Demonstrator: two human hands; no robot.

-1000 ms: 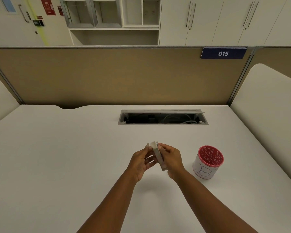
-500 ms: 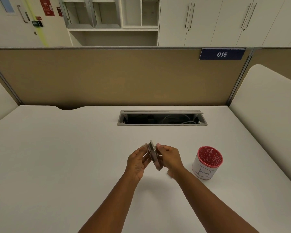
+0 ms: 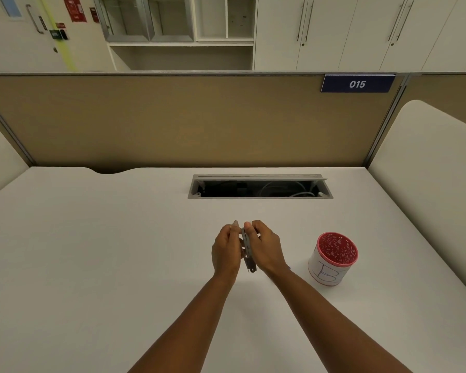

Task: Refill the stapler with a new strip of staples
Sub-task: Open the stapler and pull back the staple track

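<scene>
Two bare hands meet over the middle of a white desk [image 3: 97, 265]. Between them is a thin grey stapler [image 3: 247, 251], held up off the desk. It stands on end, with one tip up by the fingertips and the other tip pointing down toward the desk. The left hand [image 3: 226, 249] is curled around the stapler's left side, and its fingers press on it near the top. The right hand [image 3: 265, 246] grips the right side, with its fingertips pinching the top end. Both hands are holding the stapler. It is too small to tell if it is open, and no staples can be seen. To the right of the hands, near but not touching, stands a white cup [image 3: 331, 262] with a red rim. Farther back, a long slot [image 3: 260, 187] in the desk shows cables inside.
</scene>
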